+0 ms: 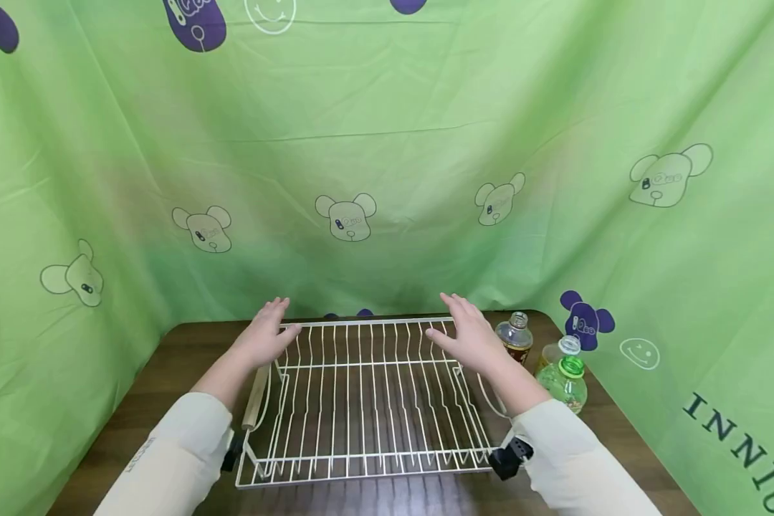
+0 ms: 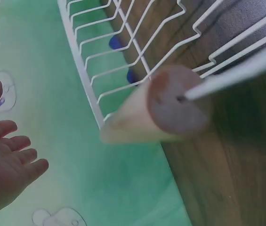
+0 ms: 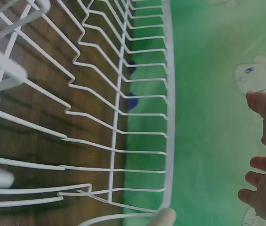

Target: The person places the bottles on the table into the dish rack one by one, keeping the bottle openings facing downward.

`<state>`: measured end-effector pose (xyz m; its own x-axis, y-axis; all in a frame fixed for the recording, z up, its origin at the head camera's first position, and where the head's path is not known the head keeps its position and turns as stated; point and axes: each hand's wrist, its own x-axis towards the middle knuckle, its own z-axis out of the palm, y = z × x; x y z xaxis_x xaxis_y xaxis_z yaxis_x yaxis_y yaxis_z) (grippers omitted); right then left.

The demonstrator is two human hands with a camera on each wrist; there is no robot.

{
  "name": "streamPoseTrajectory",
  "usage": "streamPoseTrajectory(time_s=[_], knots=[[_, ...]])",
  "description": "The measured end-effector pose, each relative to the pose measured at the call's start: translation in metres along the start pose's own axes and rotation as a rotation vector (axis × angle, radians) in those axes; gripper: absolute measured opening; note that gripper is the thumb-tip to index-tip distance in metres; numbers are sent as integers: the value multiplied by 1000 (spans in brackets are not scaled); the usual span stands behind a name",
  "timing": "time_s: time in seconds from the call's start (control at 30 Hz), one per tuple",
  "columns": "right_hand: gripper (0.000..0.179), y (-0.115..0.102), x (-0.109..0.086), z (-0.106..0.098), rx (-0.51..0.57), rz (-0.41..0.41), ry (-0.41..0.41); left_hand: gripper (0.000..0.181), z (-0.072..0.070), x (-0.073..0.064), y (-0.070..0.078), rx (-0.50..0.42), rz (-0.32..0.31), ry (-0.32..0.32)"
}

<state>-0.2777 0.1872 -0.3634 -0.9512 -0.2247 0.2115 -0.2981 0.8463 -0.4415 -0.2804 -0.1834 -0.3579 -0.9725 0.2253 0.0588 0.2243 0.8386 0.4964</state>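
A white wire dish rack (image 1: pixel 360 365) stands on the dark wooden table, with a round wooden handle (image 2: pixel 180 101) along its left side. My left hand (image 1: pixel 266 335) hovers over the rack's far left corner, fingers extended and thumb apart. Over the far right corner my right hand (image 1: pixel 469 337) is held the same way, palm facing inward. Both hands hold nothing. In the wrist views, the left palm (image 2: pixel 5 160) and the right fingers (image 3: pixel 260 179) show apart from the rack's wires.
To the right of the rack stand a clear bottle with dark contents (image 1: pixel 516 335), another clear bottle (image 1: pixel 560 349) and a green bottle (image 1: pixel 564 383), all uncapped. A green curtain (image 1: pixel 387 165) with bear prints hangs behind the wooden table (image 1: pixel 135 401) and along its sides.
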Motion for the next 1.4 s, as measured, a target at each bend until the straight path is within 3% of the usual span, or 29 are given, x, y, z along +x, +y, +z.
streamPoseTrajectory(time_s=[0.3, 0.7, 0.9, 1.13, 1.4], knots=[[82, 2, -28, -22, 105, -6, 60, 70, -2, -25, -25, -161, -26, 27], [80, 9, -72, -50, 169, 37, 192, 72, 14, -51, -50, -289, -115, 1], [80, 16, -94, -57, 182, 35, 280, 69, 29, -57, -57, -374, -135, 8], [82, 26, -111, -59, 160, 94, 321, 70, 45, -62, -57, -496, -157, 42], [82, 44, -125, -55, 263, 134, 440, 74, 62, -66, -61, -650, -209, 38]])
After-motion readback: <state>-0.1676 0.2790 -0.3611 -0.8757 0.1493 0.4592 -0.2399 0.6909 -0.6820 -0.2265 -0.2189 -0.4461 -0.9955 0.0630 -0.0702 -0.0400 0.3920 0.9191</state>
